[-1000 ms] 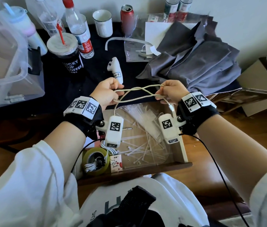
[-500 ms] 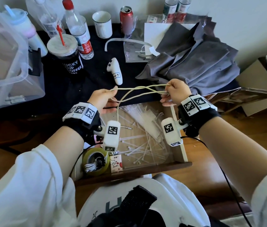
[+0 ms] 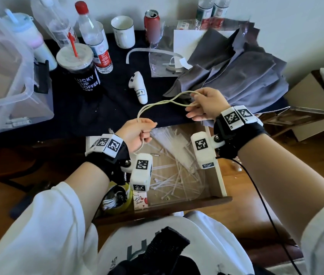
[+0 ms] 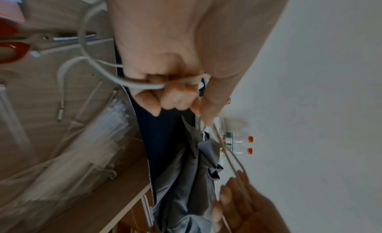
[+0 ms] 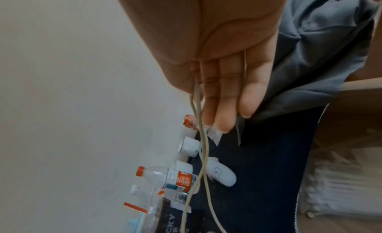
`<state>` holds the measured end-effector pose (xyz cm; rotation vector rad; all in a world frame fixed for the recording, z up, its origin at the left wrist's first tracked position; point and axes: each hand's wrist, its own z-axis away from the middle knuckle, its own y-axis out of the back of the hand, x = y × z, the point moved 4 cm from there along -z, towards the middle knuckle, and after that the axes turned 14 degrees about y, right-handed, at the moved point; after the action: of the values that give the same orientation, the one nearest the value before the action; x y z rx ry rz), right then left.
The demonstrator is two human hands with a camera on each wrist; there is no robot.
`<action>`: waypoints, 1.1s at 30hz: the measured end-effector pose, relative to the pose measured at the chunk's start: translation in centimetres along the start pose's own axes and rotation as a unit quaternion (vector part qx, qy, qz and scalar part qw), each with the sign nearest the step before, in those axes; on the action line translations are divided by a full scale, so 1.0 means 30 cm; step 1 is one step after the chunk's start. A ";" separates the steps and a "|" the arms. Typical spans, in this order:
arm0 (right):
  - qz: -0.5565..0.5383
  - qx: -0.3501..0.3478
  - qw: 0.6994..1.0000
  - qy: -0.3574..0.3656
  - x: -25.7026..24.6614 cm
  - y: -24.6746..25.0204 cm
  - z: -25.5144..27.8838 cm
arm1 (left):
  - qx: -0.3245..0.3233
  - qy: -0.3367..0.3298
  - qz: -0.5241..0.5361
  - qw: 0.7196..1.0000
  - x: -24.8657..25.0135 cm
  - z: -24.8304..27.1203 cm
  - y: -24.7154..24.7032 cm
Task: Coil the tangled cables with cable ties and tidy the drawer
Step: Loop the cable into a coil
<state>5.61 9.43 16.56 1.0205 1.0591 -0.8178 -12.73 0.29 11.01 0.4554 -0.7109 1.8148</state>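
Observation:
A cream cable (image 3: 163,102) runs in long loops between my two hands above the dark tabletop. My left hand (image 3: 137,132) grips one end of the loops in a fist (image 4: 165,96), and the cable's tail (image 4: 86,40) hangs from it into the drawer. My right hand (image 3: 205,104) holds the other end; the strands (image 5: 204,154) pass round its straight fingers (image 5: 223,92) and under the thumb. Below the hands the wooden drawer (image 3: 219,175) is pulled out, with several loose white cable ties (image 3: 169,175) and a clear bag of ties (image 3: 169,141) inside.
A yellow tape roll (image 3: 117,201) sits at the drawer's front left; red-handled scissors (image 4: 12,51) lie in it too. On the table are a white controller (image 3: 138,87), a coffee cup (image 3: 77,72), bottles, a mug, a can, grey cloth (image 3: 236,76) and a clear box (image 3: 4,76).
The hands have drawn apart: my left hand has dropped toward the drawer and my right has moved up and right, stretching the cable loops longer between them.

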 end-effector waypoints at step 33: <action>-0.100 0.068 0.981 0.149 -0.083 -0.025 0.004 | -0.066 -0.096 -0.148 0.982 0.099 0.085 -0.051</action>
<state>4.23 9.20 18.75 1.1901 1.3934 -0.9280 -12.39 1.07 15.12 0.6186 -0.8417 1.4478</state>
